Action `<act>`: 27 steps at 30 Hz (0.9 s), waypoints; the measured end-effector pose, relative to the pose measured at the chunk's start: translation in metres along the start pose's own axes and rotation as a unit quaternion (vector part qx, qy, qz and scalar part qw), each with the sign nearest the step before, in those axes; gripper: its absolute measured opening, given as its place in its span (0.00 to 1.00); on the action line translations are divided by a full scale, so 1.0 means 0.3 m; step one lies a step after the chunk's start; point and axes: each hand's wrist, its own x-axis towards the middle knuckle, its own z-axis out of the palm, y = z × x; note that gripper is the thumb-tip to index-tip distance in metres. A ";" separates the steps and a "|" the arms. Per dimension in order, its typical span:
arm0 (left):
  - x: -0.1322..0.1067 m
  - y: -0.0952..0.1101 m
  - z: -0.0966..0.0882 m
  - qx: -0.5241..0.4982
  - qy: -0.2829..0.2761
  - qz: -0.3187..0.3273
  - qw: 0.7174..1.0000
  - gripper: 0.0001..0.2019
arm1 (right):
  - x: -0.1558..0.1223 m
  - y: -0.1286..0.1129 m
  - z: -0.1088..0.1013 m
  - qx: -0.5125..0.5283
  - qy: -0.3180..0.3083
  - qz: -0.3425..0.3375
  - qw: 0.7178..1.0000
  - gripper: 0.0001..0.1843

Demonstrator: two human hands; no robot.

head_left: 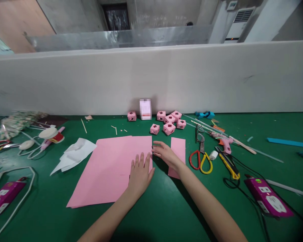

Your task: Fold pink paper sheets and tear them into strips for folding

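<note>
My left hand (140,171) lies flat with fingers spread on the right part of a pink paper sheet (103,171), which seems to lie on another one. At the right edge of that paper is my right hand (165,154), its fingers loosely bent and apart. The fingertips are at or very near the edge; whether they touch it I cannot tell. Under and beside my right wrist is a narrow pink paper strip (178,148), partly covered by the forearm. Several small folded pink paper boxes (169,128) with dark diamond-shaped openings sit beyond the hands.
Scissors (200,161), a yellow utility knife (228,164), a pink glue gun (226,143) and a purple power strip (267,198) lie on the right. To the left are crumpled white paper (75,154), a paper cup (52,134) and cables. A white partition (91,80) closes the back.
</note>
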 end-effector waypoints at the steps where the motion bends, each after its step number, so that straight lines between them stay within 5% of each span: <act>1: 0.001 0.001 0.000 -0.006 0.001 0.000 1.000 0.29 | -0.002 -0.004 0.000 0.023 -0.002 0.009 1.000 0.23; 9: 0.010 0.001 -0.012 -0.094 -0.020 -0.007 0.995 0.27 | -0.006 -0.020 -0.015 0.091 -0.008 0.026 0.995 0.24; 13: 0.009 0.001 -0.021 -0.152 -0.025 0.000 0.988 0.28 | -0.001 0.006 0.004 0.033 -0.010 0.012 0.999 0.26; 19: 0.006 -0.005 -0.031 -0.240 -0.002 0.017 0.971 0.27 | -0.001 0.058 0.035 -0.102 0.014 -0.060 0.993 0.14; 27: 0.046 -0.074 -0.067 -0.414 0.066 -0.072 0.905 0.22 | -0.014 0.009 -0.017 -0.115 0.052 -0.135 0.983 0.11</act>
